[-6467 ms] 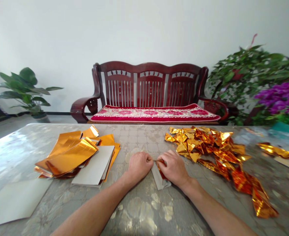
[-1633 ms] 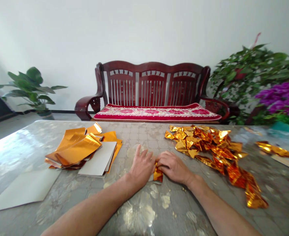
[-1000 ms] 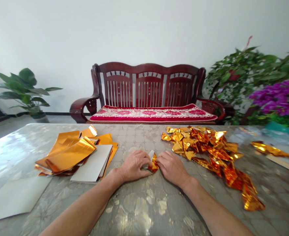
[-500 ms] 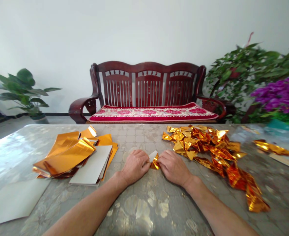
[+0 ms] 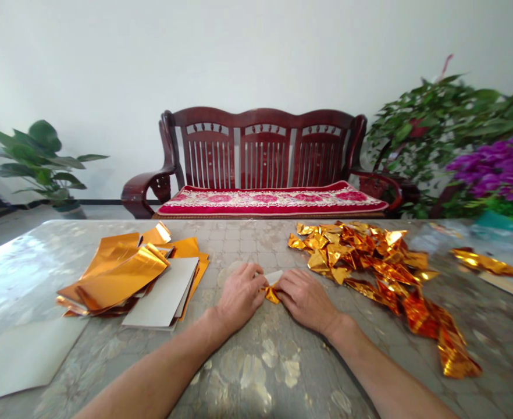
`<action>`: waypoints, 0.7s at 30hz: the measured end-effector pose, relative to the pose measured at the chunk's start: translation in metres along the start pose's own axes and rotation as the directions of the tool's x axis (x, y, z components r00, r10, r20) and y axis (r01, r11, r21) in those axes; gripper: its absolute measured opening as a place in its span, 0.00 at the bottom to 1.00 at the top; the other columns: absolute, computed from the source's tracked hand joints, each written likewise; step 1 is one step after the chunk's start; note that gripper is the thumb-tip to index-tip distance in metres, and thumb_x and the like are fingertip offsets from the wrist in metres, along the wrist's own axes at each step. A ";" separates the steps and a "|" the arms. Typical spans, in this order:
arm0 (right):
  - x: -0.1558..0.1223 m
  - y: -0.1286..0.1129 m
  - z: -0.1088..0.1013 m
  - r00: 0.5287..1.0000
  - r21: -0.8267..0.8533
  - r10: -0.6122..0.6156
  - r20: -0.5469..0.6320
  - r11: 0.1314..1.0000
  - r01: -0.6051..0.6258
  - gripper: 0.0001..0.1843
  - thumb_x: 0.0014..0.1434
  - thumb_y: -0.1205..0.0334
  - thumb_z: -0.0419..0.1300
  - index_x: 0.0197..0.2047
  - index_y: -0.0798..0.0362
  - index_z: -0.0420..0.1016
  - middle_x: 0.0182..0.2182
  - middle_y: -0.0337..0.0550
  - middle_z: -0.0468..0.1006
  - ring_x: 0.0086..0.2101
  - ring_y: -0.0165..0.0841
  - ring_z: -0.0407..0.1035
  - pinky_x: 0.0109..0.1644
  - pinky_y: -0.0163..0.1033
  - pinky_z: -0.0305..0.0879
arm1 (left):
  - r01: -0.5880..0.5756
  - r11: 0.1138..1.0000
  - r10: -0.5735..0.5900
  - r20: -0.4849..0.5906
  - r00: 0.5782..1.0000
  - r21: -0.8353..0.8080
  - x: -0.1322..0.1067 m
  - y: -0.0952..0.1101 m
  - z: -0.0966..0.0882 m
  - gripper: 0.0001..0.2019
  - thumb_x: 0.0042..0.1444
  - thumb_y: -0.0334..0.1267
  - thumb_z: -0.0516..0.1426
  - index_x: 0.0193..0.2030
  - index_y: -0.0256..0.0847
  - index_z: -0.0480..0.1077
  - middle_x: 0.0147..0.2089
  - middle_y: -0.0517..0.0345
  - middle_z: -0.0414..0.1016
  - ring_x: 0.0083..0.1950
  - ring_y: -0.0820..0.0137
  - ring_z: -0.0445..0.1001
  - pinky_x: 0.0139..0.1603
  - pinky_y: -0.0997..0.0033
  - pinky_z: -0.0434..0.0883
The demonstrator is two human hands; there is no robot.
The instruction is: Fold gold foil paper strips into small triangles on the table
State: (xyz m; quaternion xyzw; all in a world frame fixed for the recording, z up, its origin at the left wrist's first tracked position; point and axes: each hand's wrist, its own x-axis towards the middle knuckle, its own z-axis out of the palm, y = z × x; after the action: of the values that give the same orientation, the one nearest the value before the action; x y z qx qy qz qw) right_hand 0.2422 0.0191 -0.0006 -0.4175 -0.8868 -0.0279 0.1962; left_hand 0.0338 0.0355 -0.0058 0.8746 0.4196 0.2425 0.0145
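My left hand (image 5: 238, 294) and my right hand (image 5: 303, 297) meet at the middle of the marbled table (image 5: 256, 372). Both pinch a small folded piece of gold foil paper (image 5: 272, 291) between their fingertips; its white back shows at the top and a gold corner pokes out below. To the left lies a stack of flat gold foil sheets (image 5: 125, 274), some white side up. To the right is a heap of folded gold foil pieces (image 5: 383, 273) that trails toward the near right.
A loose white sheet (image 5: 25, 355) lies at the near left edge. More gold foil (image 5: 487, 263) lies at the far right. Behind the table stand a dark wooden bench with a red cushion (image 5: 265, 174), a potted plant (image 5: 42, 163) on the left, and leafy plants with purple flowers (image 5: 492, 163) on the right.
The piece between my hands has been folded smaller since the earliest frame. My left hand lay flat on it 1.6 s ago and now pinches it; the fingertips have drawn closer together.
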 end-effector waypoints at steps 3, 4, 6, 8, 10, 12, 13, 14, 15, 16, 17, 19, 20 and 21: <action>0.000 0.000 0.002 1.000 0.052 0.026 -0.011 0.998 -0.025 0.07 0.67 0.65 0.53 0.42 0.51 0.73 0.37 0.45 0.73 0.42 0.37 0.66 0.46 0.41 0.61 | -0.073 0.996 0.069 0.088 0.994 0.043 -0.002 0.002 0.004 0.08 0.65 0.33 0.53 0.37 0.42 0.73 0.41 0.57 0.74 0.43 0.68 0.70 0.44 0.69 0.67; 0.000 0.000 0.003 0.999 0.067 0.032 -0.015 0.997 -0.031 0.08 0.67 0.65 0.53 0.43 0.51 0.74 0.38 0.45 0.73 0.42 0.37 0.65 0.46 0.41 0.62 | -0.092 0.993 0.084 0.114 0.990 0.071 -0.003 0.004 0.005 0.09 0.65 0.33 0.52 0.37 0.41 0.73 0.39 0.57 0.74 0.42 0.67 0.70 0.43 0.68 0.67; 0.001 0.000 0.004 0.999 0.091 0.042 -0.017 0.995 -0.040 0.09 0.67 0.66 0.53 0.46 0.50 0.73 0.39 0.45 0.73 0.42 0.37 0.65 0.47 0.41 0.63 | -0.127 0.983 0.104 0.164 0.981 0.134 -0.004 0.012 0.003 0.08 0.64 0.31 0.52 0.39 0.40 0.73 0.39 0.56 0.75 0.42 0.65 0.71 0.43 0.66 0.68; 0.002 0.002 0.006 0.999 0.102 0.052 -0.016 0.993 -0.051 0.09 0.67 0.66 0.53 0.47 0.50 0.74 0.39 0.45 0.73 0.43 0.37 0.65 0.47 0.41 0.63 | -0.151 0.966 0.103 0.220 0.970 0.211 -0.006 0.023 0.000 0.07 0.62 0.29 0.54 0.43 0.37 0.72 0.41 0.53 0.75 0.44 0.62 0.71 0.45 0.63 0.68; 0.002 0.004 0.009 0.998 0.105 0.061 -0.014 0.993 -0.059 0.10 0.67 0.66 0.54 0.47 0.51 0.74 0.39 0.45 0.73 0.43 0.37 0.66 0.47 0.41 0.64 | -0.178 0.937 0.096 0.267 0.959 0.302 -0.008 0.035 -0.001 0.07 0.61 0.28 0.55 0.43 0.34 0.72 0.40 0.50 0.75 0.44 0.59 0.71 0.44 0.60 0.68; 0.003 0.006 0.010 0.998 0.109 0.069 -0.013 0.992 -0.067 0.10 0.67 0.67 0.53 0.47 0.51 0.74 0.39 0.45 0.73 0.43 0.37 0.66 0.48 0.41 0.64 | -0.192 0.914 0.090 0.282 0.955 0.357 -0.010 0.044 0.000 0.08 0.61 0.27 0.54 0.44 0.32 0.72 0.41 0.47 0.75 0.43 0.59 0.71 0.42 0.60 0.68; 0.004 0.007 0.011 0.997 0.112 0.073 -0.011 0.991 -0.071 0.11 0.67 0.68 0.53 0.47 0.51 0.75 0.39 0.45 0.73 0.43 0.37 0.66 0.48 0.41 0.64 | -0.185 0.910 0.083 0.276 0.958 0.371 -0.011 0.047 0.001 0.08 0.61 0.27 0.53 0.44 0.32 0.71 0.41 0.47 0.75 0.42 0.59 0.71 0.42 0.60 0.68; 0.004 0.008 0.012 0.997 0.116 0.077 -0.010 0.990 -0.075 0.11 0.67 0.68 0.53 0.47 0.51 0.75 0.39 0.45 0.72 0.43 0.37 0.66 0.48 0.41 0.64 | -0.180 0.909 0.079 0.270 0.960 0.376 -0.011 0.049 0.002 0.08 0.61 0.27 0.53 0.45 0.32 0.71 0.41 0.47 0.74 0.42 0.60 0.71 0.42 0.61 0.68; 0.004 0.009 0.012 0.997 0.122 0.081 -0.009 0.989 -0.079 0.11 0.67 0.68 0.53 0.46 0.51 0.75 0.39 0.45 0.72 0.43 0.36 0.66 0.48 0.41 0.64 | -0.174 0.910 0.076 0.262 0.962 0.377 -0.012 0.049 0.004 0.09 0.61 0.27 0.53 0.46 0.32 0.71 0.42 0.48 0.74 0.42 0.60 0.71 0.42 0.61 0.68; 0.005 0.009 0.012 0.996 0.130 0.086 -0.009 0.988 -0.084 0.11 0.67 0.68 0.53 0.46 0.51 0.75 0.39 0.45 0.72 0.42 0.36 0.66 0.47 0.40 0.64 | -0.171 0.912 0.075 0.258 0.963 0.373 -0.012 0.049 0.005 0.09 0.61 0.27 0.53 0.46 0.33 0.70 0.42 0.48 0.74 0.42 0.60 0.71 0.42 0.61 0.68; 0.005 0.009 0.012 0.996 0.140 0.090 -0.010 0.986 -0.088 0.11 0.67 0.68 0.53 0.45 0.51 0.75 0.39 0.44 0.72 0.42 0.36 0.66 0.47 0.40 0.65 | -0.173 0.914 0.078 0.259 0.963 0.367 -0.012 0.049 0.006 0.09 0.61 0.27 0.53 0.47 0.33 0.70 0.42 0.48 0.74 0.42 0.60 0.71 0.43 0.61 0.68; 0.006 0.010 0.011 0.995 0.164 0.098 -0.013 0.982 -0.095 0.11 0.66 0.69 0.53 0.44 0.51 0.76 0.40 0.44 0.71 0.43 0.35 0.66 0.48 0.40 0.65 | -0.185 0.919 0.093 0.264 0.960 0.349 -0.012 0.047 0.007 0.10 0.61 0.28 0.53 0.48 0.33 0.69 0.44 0.49 0.73 0.43 0.60 0.71 0.44 0.61 0.68; 0.006 0.010 0.011 0.995 0.175 0.102 -0.014 0.980 -0.098 0.11 0.66 0.70 0.53 0.44 0.51 0.76 0.41 0.44 0.71 0.43 0.35 0.67 0.48 0.40 0.65 | -0.190 0.922 0.101 0.265 0.959 0.337 -0.012 0.046 0.007 0.10 0.61 0.28 0.53 0.49 0.34 0.68 0.44 0.49 0.73 0.44 0.60 0.71 0.45 0.61 0.67; 0.006 0.011 0.011 0.994 0.187 0.106 -0.015 0.977 -0.101 0.11 0.65 0.70 0.54 0.45 0.50 0.75 0.41 0.44 0.72 0.44 0.35 0.67 0.49 0.40 0.65 | -0.193 0.926 0.108 0.262 0.959 0.326 -0.012 0.046 0.007 0.11 0.62 0.28 0.53 0.51 0.34 0.67 0.45 0.49 0.73 0.45 0.60 0.71 0.46 0.61 0.67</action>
State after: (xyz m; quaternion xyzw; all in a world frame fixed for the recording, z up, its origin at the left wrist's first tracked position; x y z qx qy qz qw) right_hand 0.2434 0.0328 -0.0102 -0.4424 -0.8602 0.0600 0.2465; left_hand 0.0638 -0.0015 -0.0067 0.9159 0.3820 0.0578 -0.1087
